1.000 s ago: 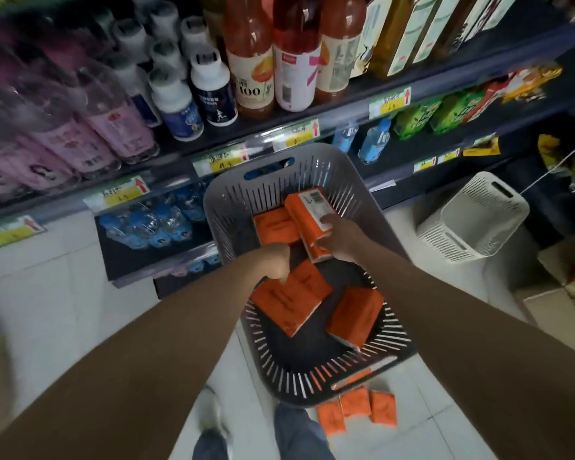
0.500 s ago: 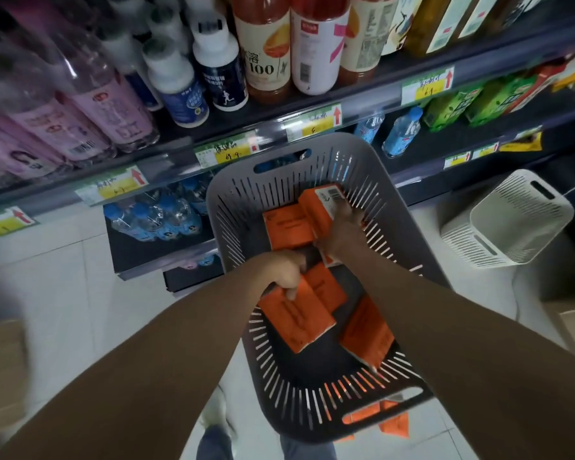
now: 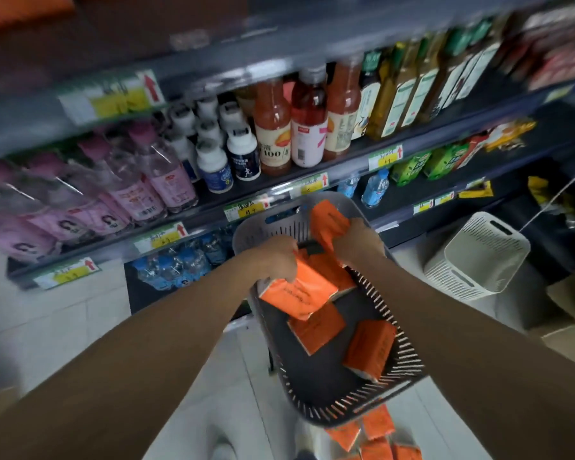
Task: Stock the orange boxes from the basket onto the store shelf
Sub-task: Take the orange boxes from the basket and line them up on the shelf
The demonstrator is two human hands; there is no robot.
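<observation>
Orange boxes fill the grey slotted basket [image 3: 316,390]: the left hand [image 3: 276,260] has its fingers closed on one glossy box [image 3: 296,293] at the left rim, and the right hand [image 3: 356,240] grips another box [image 3: 327,220] raised at the far end. Two more boxes [image 3: 369,350] lie flat on the dark floor of the basket, so I judge stocking far from finished. Further orange boxes [image 3: 375,436] sit on the floor under its near end; beyond, the shelf [image 3: 279,190] holds plastic bottles [image 3: 307,124]
</observation>
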